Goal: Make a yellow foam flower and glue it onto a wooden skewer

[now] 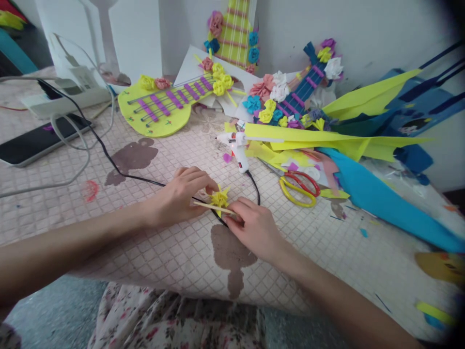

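Note:
A yellow crepe-paper flower [220, 198] is between my hands, above the black cord on the table. My left hand [183, 196] is closed at the flower's left side, its fingertips on the paper. My right hand [256, 227] pinches the right end of a thin pale wooden stick [212, 207], which crosses just below the flower's middle. Part of both grips is hidden behind the fingers. Beyond the hands lies a white hot glue gun [238, 150], its nozzle toward the left. Scissors [300, 188] with red and yellow handles lie to its right.
A yellow paper guitar [160, 109] and a blue one [301, 92] with paper flowers are at the back. Yellow paper [327, 138] and blue paper [385, 198] spread over the right. At left are a phone [39, 140] and a power strip [65, 102]. The black cord [112, 162] crosses the table.

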Demonstrator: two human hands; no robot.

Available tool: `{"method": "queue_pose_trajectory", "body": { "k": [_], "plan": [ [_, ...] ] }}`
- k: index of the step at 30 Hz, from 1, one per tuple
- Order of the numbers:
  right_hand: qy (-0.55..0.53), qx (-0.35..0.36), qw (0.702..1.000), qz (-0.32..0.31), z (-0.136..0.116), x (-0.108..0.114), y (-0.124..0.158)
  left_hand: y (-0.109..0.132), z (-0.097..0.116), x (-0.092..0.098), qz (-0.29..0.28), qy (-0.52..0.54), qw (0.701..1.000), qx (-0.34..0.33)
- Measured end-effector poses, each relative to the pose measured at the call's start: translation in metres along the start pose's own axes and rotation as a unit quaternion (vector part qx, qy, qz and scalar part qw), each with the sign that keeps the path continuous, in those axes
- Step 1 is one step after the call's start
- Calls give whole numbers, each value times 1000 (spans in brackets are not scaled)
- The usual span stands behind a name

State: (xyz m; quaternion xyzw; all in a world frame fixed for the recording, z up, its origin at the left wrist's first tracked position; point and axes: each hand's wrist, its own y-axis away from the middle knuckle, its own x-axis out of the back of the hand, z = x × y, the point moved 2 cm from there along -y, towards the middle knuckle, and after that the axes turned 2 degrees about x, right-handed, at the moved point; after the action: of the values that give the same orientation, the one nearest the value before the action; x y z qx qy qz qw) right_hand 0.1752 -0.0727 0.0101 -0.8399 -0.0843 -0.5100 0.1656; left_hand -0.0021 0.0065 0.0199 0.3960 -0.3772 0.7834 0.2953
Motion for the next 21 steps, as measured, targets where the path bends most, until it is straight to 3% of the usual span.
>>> {"method": "queue_pose_trajectory", "body": {
  "k": [5, 21],
  "plan": [
    [4, -2, 1000, -5, -1, -1, -1, -1, 3, -1, -26, 15, 1000, -7],
    [2, 10, 1000, -3, -2, -2, -2, -1, 2, -2, -24, 21, 999, -9]
  ]
}}
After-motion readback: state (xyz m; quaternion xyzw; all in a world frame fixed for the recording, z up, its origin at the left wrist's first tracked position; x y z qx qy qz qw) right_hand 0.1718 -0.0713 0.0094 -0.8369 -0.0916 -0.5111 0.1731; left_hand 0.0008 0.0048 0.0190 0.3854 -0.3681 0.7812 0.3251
